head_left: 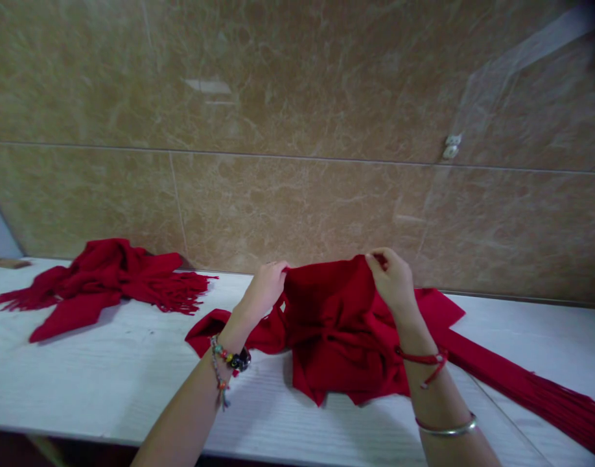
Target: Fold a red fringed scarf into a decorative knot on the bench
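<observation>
A red scarf (336,324) lies bunched on the white tabletop, its upper edge lifted and stretched between my two hands. My left hand (266,285) pinches that edge at its left end. At the right end, my right hand (392,275) grips the cloth between thumb and fingers. Loose folds hang down below the raised edge and rest on the table. Toward the right, a long flat red strip with a fringed end (535,389) runs to the frame's edge; where it joins the bunched cloth is hidden behind my right forearm.
Another crumpled red fringed scarf (107,279) lies at the left of the white table (181,383). A brown marbled tile wall (297,194) rises directly behind the table. A small white fixture (452,147) sits on the wall. The table's front edge runs along the bottom left.
</observation>
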`<action>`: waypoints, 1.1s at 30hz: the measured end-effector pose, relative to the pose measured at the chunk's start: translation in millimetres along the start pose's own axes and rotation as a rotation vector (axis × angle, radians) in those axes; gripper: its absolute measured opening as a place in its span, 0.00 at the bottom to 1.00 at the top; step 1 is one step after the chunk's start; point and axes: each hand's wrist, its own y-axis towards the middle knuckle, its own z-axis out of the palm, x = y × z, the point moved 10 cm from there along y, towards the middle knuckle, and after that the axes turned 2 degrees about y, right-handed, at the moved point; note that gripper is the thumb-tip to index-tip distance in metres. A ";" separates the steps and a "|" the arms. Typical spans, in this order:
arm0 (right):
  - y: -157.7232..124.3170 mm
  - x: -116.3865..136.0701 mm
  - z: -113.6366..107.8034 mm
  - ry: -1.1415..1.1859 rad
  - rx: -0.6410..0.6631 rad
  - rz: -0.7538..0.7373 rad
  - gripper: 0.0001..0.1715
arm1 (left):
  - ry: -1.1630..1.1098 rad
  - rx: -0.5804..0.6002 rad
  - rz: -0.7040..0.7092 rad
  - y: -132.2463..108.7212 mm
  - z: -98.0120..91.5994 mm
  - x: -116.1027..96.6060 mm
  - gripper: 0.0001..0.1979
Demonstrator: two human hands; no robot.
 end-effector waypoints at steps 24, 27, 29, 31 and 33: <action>-14.4 36.8 15.3 0.213 0.016 -0.048 0.10 | -0.409 0.153 0.049 -0.2 5.9 10.1 0.08; -11.4 22.6 -0.3 0.337 -0.106 0.048 0.11 | -0.716 0.180 -0.092 0.0 0.1 30.5 0.12; -9.7 17.6 -10.2 0.365 -0.161 0.076 0.11 | -0.784 0.132 -0.192 -0.2 -7.3 44.5 0.15; -7.2 19.4 -15.7 0.338 -0.159 0.056 0.11 | -0.772 0.084 -0.257 -1.3 -11.5 50.7 0.16; -5.3 25.2 -13.3 0.284 -0.096 0.017 0.10 | -0.772 0.140 -0.262 -4.1 -1.8 39.6 0.16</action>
